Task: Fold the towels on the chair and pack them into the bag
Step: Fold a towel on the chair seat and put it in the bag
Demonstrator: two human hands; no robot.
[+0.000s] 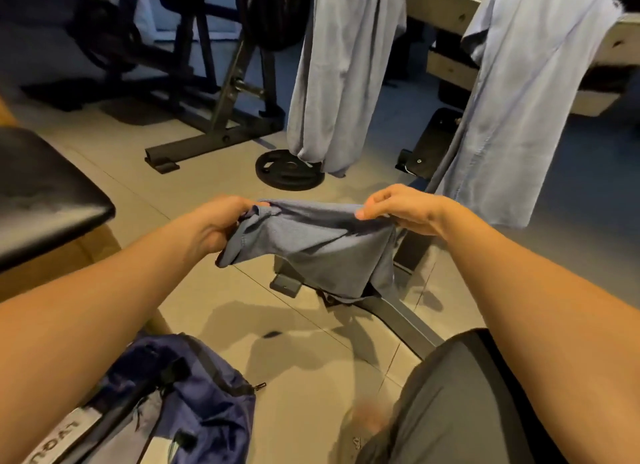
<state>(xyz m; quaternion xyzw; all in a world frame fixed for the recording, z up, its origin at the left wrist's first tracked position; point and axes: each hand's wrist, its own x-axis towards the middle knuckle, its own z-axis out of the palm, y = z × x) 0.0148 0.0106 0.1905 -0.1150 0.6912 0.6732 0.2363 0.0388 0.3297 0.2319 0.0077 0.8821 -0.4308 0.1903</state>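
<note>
From my seat I see a grey-blue fabric towel [318, 245] held up in the air between both hands, over the tan tiled floor [214, 290]. Its long axis is the top edge, which runs left to right across the view, nearly level and pulled fairly taut. The rest of the cloth hangs down from that edge in loose folds, and the lowest part drops toward the lower right.

The left hand [221, 221] is at the left end of the edge, its fingers curled round a bunched corner that spills out below the palm. The right hand [401, 209] is at the right end and pinches the edge between thumb and fingers, knuckles up. The two hands are well apart, with the towel spanning the gap between them and hanging below them.

Behind the lower folds I make out a dark metal bench frame [398, 318]; I cannot tell whether the cloth touches it.

A navy blue fabric bag [194, 404] lies on the floor under the left forearm, well apart from the towel. Two pale blue towels hang further back, one in the middle [343, 75] and one at the right [530, 93]. A black padded seat [45, 193] sits at the left edge.
</note>
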